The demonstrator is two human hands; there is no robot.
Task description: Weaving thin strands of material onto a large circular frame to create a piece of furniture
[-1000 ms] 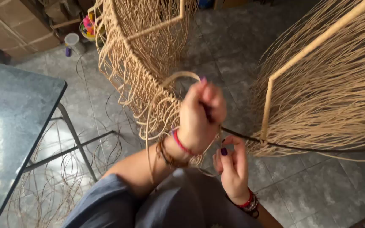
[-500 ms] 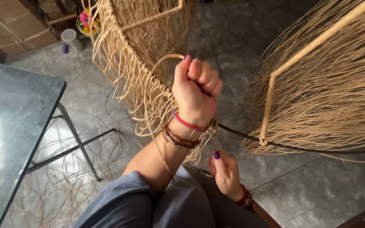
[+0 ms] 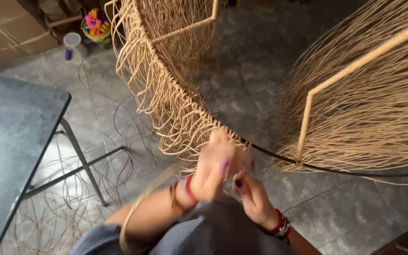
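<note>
Head view: a cane strand [image 3: 135, 215] is gripped by the blurred left hand [image 3: 216, 170] at the woven frame's [image 3: 166, 89] lower rim. Beside it, the right hand's [image 3: 251, 196] fingers are pinched together; what is pinched cannot be told. Loose strands [image 3: 62, 217] are scattered under the dark table [image 3: 10, 137].

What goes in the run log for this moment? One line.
left hand: blurred at woven rim | right hand: beside it, fingers pinched, contents unclear | loose strands on floor
</note>
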